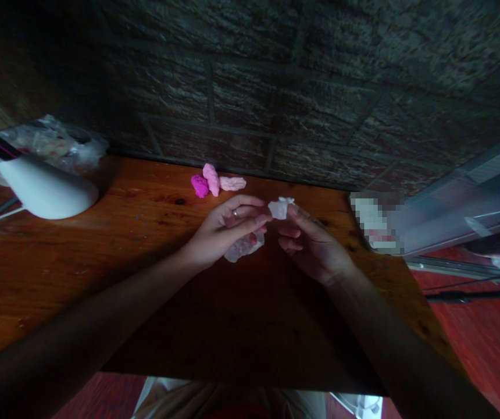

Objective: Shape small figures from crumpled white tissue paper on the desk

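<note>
Over the middle of the table, my right hand (317,241) pinches a small whitish translucent piece (278,209) between thumb and fingertips. A whiter lump (286,199) shows at its upper edge; I cannot tell if the two are joined. My left hand (226,224), with a ring on one finger, is beside it, thumb tip close to the piece's left side. Crumpled clear plastic (245,247) sticks out beneath the left palm, its lower fingers curled on it. Behind the hands lie a magenta clay lump (199,185), a pink clay lump (211,179) and a pale pink clay lump (232,184).
A dark brick wall (250,87) rises behind the wooden table (145,233). On the left stand a white rounded device with a cable (53,189) and crumpled plastic bags (58,142). A blurred-out flat object (374,224) lies at the right edge, by a transparent panel (459,192).
</note>
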Available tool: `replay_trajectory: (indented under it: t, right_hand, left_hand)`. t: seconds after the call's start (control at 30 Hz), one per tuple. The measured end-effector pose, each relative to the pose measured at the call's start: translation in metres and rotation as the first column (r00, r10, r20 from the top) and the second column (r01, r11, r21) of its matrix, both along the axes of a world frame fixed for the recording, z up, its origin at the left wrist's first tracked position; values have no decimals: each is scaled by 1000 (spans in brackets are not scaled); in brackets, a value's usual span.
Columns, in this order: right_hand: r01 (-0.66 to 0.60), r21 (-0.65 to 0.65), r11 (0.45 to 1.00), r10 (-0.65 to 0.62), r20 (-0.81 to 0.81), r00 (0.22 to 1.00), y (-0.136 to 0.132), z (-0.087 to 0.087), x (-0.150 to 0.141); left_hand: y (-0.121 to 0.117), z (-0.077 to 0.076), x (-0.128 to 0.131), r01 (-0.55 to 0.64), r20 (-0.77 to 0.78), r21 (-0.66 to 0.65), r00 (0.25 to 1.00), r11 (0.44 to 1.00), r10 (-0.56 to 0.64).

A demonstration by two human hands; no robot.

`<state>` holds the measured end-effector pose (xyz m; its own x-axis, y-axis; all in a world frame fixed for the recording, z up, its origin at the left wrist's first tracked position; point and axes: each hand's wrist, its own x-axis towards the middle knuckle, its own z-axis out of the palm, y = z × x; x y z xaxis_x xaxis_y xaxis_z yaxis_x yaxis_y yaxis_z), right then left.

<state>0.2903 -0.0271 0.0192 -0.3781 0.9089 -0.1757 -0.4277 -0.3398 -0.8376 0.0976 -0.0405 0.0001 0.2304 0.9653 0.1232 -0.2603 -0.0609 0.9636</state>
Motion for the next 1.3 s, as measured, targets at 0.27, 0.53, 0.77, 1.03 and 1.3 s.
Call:
replay_trajectory:
  t: [0.27,0.53,0.77,1.03,1.3]
  right_hand:
    - [44,503,863,-391,611,688,65,-27,78]
    - [-167,547,820,-355,716,602,73,-47,87]
    - [-183,542,820,-336,716,611,74,-47,94]
    - [-137,535,834,-327,678,659,71,-35,101]
    - [-97,515,852,-420,782,461,72,-27,117]
  left_hand:
    - [2,-10,-2,-165,-152,135,971,977,185]
    - [-1,-9,-3,-148,-249,224,947,963,203]
    - [-1,-10,-5,-154,-271,222,939,963,212]
    - [13,-3,-10,-178,-411,304,862,936,297]
    - [42,31,-7,205,-865,220,494,954,94]
